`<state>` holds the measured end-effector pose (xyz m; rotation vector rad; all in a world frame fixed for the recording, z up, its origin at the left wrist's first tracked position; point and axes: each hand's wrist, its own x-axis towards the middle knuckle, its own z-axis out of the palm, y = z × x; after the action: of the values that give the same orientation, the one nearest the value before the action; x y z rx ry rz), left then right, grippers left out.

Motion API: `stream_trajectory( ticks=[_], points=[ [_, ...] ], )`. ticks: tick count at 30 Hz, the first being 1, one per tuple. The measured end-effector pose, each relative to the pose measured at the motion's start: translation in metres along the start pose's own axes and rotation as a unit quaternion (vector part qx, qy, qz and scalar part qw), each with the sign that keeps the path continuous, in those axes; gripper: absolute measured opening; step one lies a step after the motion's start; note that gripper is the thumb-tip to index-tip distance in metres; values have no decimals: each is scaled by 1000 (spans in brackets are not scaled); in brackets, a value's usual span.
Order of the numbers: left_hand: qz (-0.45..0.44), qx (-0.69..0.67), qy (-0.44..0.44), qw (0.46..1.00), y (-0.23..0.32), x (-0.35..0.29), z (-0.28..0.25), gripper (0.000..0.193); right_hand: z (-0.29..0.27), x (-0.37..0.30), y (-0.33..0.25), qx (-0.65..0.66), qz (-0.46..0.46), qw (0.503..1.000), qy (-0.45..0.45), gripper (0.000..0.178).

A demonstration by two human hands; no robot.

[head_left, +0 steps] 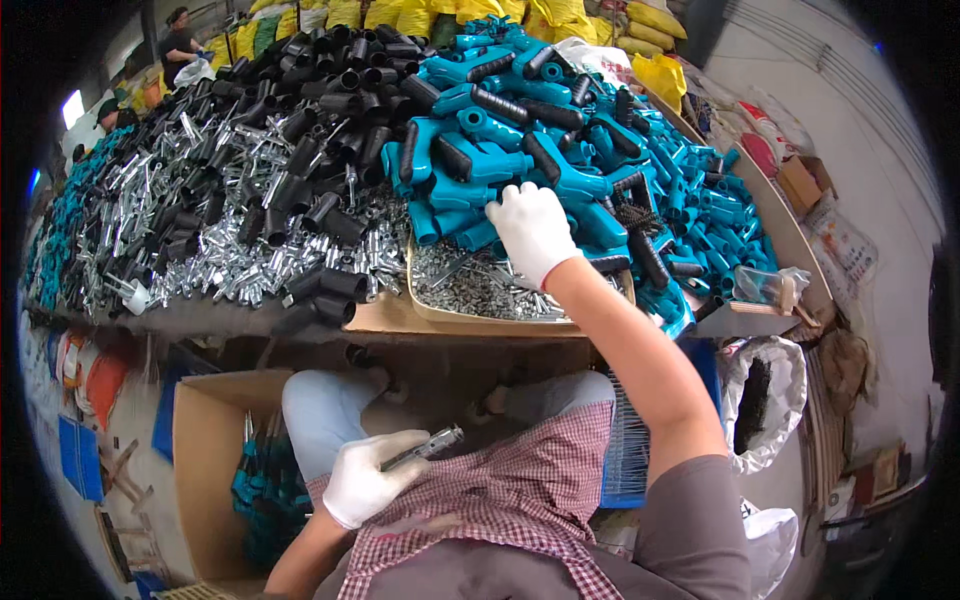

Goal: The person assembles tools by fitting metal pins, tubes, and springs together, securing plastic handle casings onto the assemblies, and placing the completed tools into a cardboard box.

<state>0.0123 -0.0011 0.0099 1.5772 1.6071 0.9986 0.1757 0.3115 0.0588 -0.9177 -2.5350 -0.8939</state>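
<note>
Low over my lap, my left hand (373,478), in a white glove, is closed round a silver metal cylindrical part (425,447), which points up and to the right. My right hand (533,228), gloved in white too, reaches forward over the near edge of a heap of teal pistol-shaped plastic housings (478,165) with black ribbed grips. Its fingers are curled down among the housings, and whatever they grip is hidden. Under that wrist lies a shallow tray (425,300) of small metal pins or screws (465,280).
Left on the bench are heaps of black plastic tubes (345,100) and silver metal parts (240,250). A cardboard box (205,440) with teal tools stands by my left knee. A white sack (790,385) is at the right. Yellow sacks (400,14) and another person (180,45) are behind.
</note>
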Motion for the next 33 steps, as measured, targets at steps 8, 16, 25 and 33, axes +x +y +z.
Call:
stream_trajectory(
  ticks=[8,16,25,33],
  points=[
    [51,7,-1,999,-13,-4,5,34,-4,-16,19,68,-77,994,-28,21],
    [63,35,1,997,-3,-8,0,34,-9,3,16,7,-94,994,-49,17],
    [27,6,0,1000,-6,-9,-1,36,1,3,27,94,-100,991,4,25],
    [-12,3,38,999,-14,-9,-11,38,-68,-45,-14,581,156,792,106,33]
  ],
)
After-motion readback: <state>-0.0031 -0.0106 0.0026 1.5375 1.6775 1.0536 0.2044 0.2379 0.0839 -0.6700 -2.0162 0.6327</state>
